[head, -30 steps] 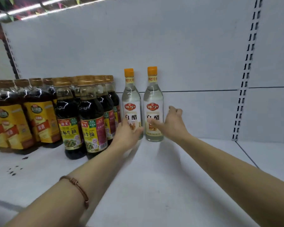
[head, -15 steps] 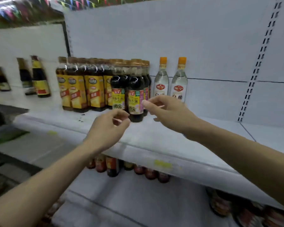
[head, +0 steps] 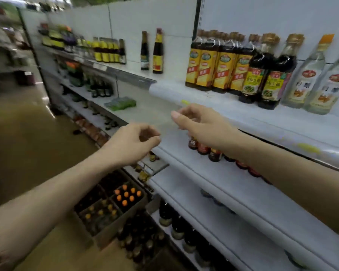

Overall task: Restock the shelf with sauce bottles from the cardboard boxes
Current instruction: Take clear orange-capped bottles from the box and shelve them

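Two clear vinegar bottles (head: 311, 75) with orange caps stand on the white shelf (head: 243, 122) at the right, beside dark soy sauce bottles (head: 268, 75). My left hand (head: 131, 141) and my right hand (head: 202, 124) hover in front of the shelf edge, fingers loosely curled, holding nothing. On the floor below sits a cardboard box (head: 110, 212) with several orange-capped bottles (head: 126, 194) in its divided cells.
Yellow-labelled dark bottles (head: 213, 65) fill the shelf to the left of the soy sauce. Lower shelves (head: 233, 208) hold more dark bottles. Further boxes of dark bottles (head: 141, 243) stand on the brown floor (head: 27, 143). The aisle stretches away to the left.
Both hands let go of the two vinegar bottles and drew back off the shelf. My view has swung left and down, so the floor boxes have come into sight.
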Tool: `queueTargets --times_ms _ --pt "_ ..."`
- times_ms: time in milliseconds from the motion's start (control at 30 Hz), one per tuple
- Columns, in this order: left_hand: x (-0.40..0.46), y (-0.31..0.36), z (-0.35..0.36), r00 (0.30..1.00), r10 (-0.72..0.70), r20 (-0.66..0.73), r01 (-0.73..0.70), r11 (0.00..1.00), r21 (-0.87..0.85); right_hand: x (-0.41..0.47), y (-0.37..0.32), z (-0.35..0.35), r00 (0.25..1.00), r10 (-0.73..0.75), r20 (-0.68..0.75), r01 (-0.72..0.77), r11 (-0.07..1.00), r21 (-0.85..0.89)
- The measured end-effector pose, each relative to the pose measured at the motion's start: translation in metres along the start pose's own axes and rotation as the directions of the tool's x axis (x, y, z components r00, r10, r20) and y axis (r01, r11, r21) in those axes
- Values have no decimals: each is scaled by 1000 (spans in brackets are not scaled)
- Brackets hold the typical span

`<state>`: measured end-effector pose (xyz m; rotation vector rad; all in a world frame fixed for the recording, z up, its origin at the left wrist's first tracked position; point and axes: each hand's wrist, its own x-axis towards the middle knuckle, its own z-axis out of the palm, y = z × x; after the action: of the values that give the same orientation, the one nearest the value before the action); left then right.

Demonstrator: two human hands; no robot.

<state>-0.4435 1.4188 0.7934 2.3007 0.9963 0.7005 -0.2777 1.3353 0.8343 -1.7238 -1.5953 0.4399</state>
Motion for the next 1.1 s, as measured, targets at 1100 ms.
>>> queueTargets --times_ms 1100 --pt "58 -492 -16 730 -662 168 668 744 28 318 123 422 699 125 704 -133 990 -44"
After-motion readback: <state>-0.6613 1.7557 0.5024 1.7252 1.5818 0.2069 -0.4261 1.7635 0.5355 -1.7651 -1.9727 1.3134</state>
